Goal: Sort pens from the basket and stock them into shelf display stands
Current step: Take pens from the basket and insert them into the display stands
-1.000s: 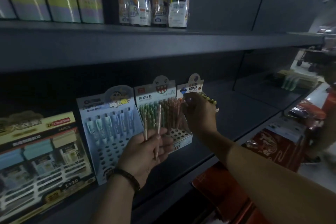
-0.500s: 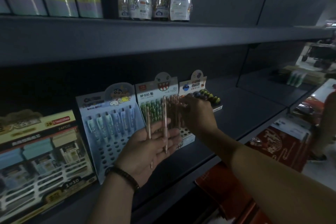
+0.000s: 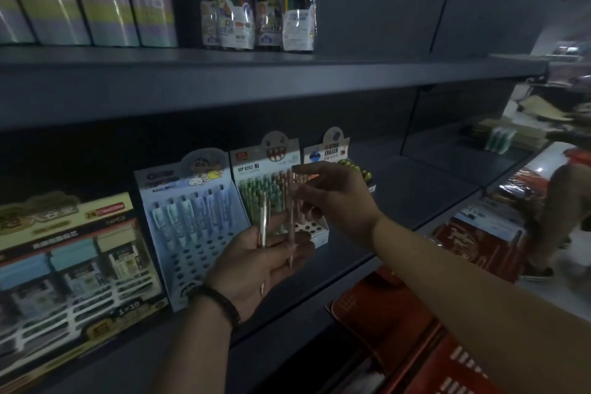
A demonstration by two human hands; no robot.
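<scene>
My left hand [image 3: 252, 265] is palm up in front of the lower shelf and holds two slim pens: a pale one [image 3: 263, 227] and a pink one [image 3: 291, 233]. My right hand [image 3: 335, 198] reaches in from the right and pinches the upper part of the pink pen between thumb and forefinger. Just behind stands the MP 8283 display stand [image 3: 256, 166], its holes filled with green and orange pens [image 3: 265, 192]. To its left is a blue cartoon display stand [image 3: 192, 253] with one row of pens and many open holes.
An eraser stand [image 3: 331, 150] sits right of the pen stands. A boxed lead-refill display [image 3: 64, 265] fills the shelf's left. Pencil boxes and marker tubs [image 3: 256, 9] line the upper shelf [image 3: 287, 86]. A red basket [image 3: 383, 313] sits below right.
My right hand has drawn back from the MP 8283 stand to the pens in my left hand and now pinches the pink one. My left hand has risen slightly.
</scene>
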